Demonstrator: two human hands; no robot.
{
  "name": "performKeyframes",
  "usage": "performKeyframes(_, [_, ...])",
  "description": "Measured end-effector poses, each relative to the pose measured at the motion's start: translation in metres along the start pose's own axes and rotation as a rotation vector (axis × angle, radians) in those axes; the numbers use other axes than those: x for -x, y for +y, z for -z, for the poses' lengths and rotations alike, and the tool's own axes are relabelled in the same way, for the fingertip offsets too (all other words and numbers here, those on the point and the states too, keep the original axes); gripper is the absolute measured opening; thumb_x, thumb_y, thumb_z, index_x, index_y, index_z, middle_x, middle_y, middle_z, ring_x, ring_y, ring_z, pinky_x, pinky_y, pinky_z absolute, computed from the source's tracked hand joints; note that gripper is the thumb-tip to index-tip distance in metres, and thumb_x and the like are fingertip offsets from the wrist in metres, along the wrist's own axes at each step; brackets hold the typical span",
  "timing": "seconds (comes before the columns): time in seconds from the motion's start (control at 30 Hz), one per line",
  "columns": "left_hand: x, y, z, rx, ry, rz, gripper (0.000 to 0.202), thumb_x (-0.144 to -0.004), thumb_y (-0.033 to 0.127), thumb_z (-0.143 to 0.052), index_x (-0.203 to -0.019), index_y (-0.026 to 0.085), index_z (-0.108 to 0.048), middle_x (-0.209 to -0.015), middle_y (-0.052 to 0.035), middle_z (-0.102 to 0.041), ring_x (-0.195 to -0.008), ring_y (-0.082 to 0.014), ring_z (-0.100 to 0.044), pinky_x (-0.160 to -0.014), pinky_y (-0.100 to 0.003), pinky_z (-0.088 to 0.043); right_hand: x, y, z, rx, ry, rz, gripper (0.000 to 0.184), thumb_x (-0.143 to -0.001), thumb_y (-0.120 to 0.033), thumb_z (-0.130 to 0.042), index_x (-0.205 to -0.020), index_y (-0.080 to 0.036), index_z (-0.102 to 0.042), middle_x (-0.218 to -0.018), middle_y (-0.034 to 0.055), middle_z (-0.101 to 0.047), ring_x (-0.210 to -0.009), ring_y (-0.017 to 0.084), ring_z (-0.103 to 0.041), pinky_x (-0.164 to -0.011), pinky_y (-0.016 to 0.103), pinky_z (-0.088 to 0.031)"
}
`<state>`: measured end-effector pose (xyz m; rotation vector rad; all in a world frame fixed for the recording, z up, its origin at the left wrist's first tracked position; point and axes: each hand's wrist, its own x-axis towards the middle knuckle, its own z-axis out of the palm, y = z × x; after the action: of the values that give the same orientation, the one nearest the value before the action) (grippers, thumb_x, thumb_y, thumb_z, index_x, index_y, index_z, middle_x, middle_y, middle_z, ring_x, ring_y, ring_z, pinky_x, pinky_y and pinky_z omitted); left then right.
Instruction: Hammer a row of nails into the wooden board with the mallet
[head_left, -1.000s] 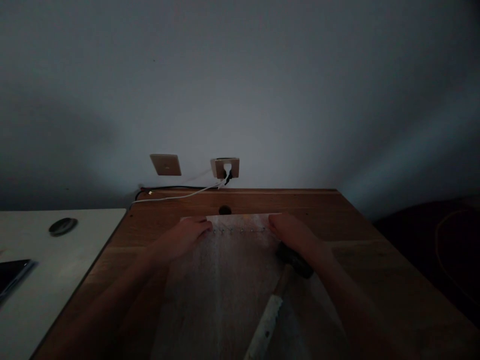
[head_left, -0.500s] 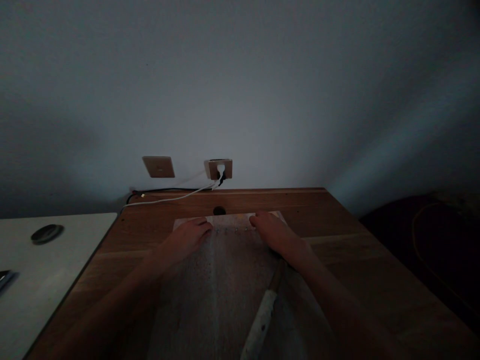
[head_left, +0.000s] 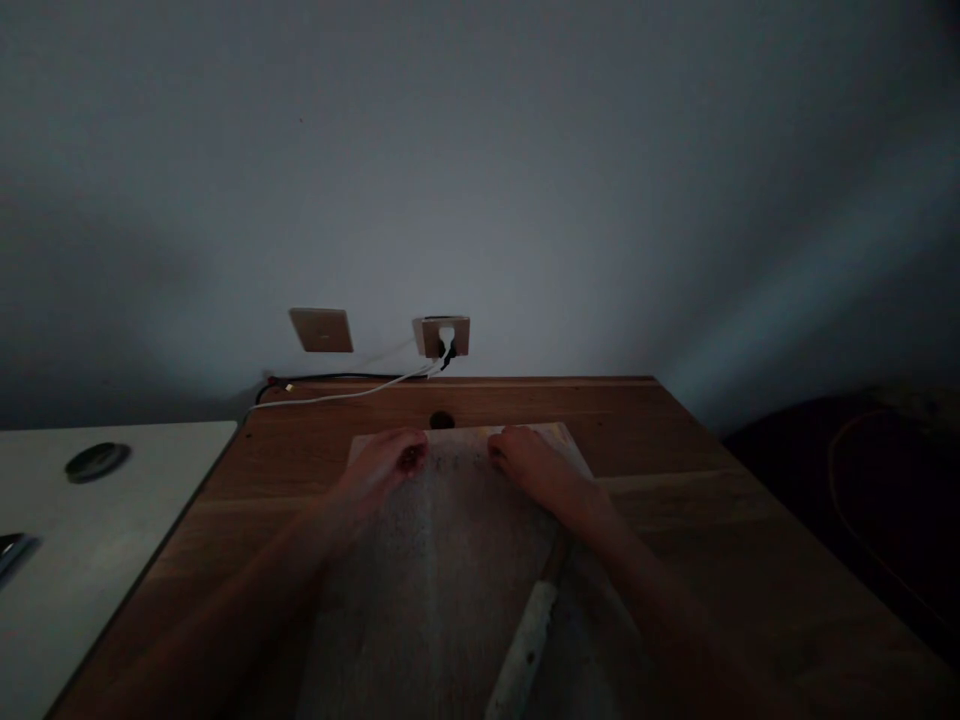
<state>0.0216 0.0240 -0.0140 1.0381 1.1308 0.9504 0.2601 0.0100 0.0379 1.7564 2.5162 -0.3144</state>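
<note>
Greyish board [head_left: 450,560] lay flat under both of my hands, its far edge just short of the hole [head_left: 442,420] in the desk [head_left: 712,520]. Light was very dim, so fine detail was poor.

My left hand [head_left: 386,462] rested on the far left part of the board. Its fingertips [head_left: 411,458] were bunched close to the thumb. I could not tell whether anything was pinched between them.

My right hand [head_left: 529,462] rested palm down on the far right part of the board, fingers loosely spread and pointing toward the left hand, clamped on nothing. The two hands were near each other but apart, with a bare strip of board between them.

A long handle [head_left: 525,640] lay on the board, slanting from the near edge up toward my right wrist. It was pale at the near end and brown further up. Its far end was hidden under my right forearm.

Behind the desk, low on the wall [head_left: 525,200], sat a socket [head_left: 445,336] with a white plug and a dark plug in it. A blank plate [head_left: 321,330] sat to its left. A white cable [head_left: 337,397] ran from the socket leftward along the back of the desk.

A white table [head_left: 112,540] stood against the desk's left side. On it lay a round dark disc [head_left: 96,461].
</note>
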Motion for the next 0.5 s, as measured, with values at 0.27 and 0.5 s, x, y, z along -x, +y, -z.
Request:
performKeyframes(0.27, [0.007,-0.005,-0.001,-0.951,-0.139,-0.42,0.027,-0.098,0.03,-0.051,-0.102,0.02,-0.075,-0.101,-0.0089,-0.07,-0.092,-0.02,-0.066,-0.089,-0.032,-0.05,-0.008,-0.02,0.007,-0.045,-0.018,0.051,0.014,-0.104,-0.025,-0.065,-0.101,-0.014,-0.073,-0.103,0.0043,-0.077,-0.101,0.02,-0.073,-0.095,0.042,-0.058])
performKeyframes(0.5, [0.004,-0.001,-0.004,-1.202,-0.177,-0.466,0.024,-0.099,0.025,-0.048,-0.1,0.019,-0.071,-0.104,-0.0101,-0.071,-0.094,-0.0222,-0.067,-0.09,-0.033,-0.052,-0.018,-0.021,-0.009,0.013,-0.011,0.105,0.014,-0.103,-0.026,-0.066,-0.102,-0.014,-0.072,-0.104,0.0049,-0.075,-0.098,0.02,-0.073,-0.092,0.042,-0.059])
